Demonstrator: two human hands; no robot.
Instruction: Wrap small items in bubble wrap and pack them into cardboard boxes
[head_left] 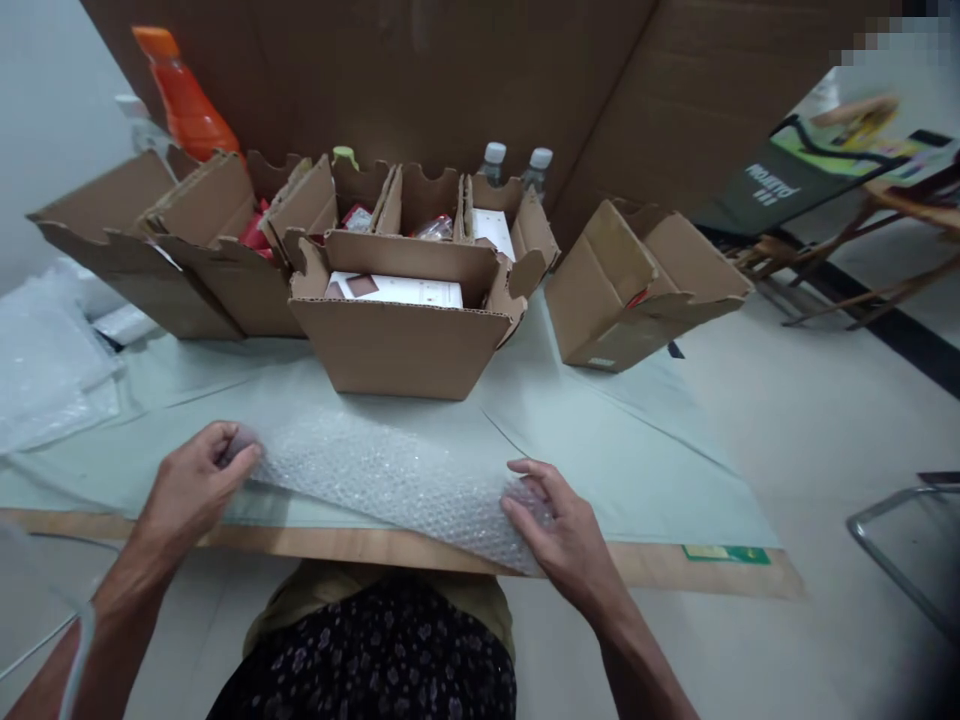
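Observation:
A long strip of clear bubble wrap (390, 475) stretches between my hands, low over the front of the table. My left hand (196, 480) pinches its left end between thumb and fingers. At the other end, my right hand (559, 525) grips the wrap with thumb and fingers curled round the edge. The near right edge of the wrap hangs slightly past the table's front edge. Just beyond it stands an open cardboard box (409, 350) with a white printed packet (405, 291) inside.
More open cardboard boxes (210, 270) stand in a row behind, some with small packets. A separate box (637, 300) is at right. An orange bottle (191, 105) and capped clear bottles (538, 168) rise at the back. Plastic wrapping (52, 350) lies left. A metal frame (885, 520) is beyond the table's right side.

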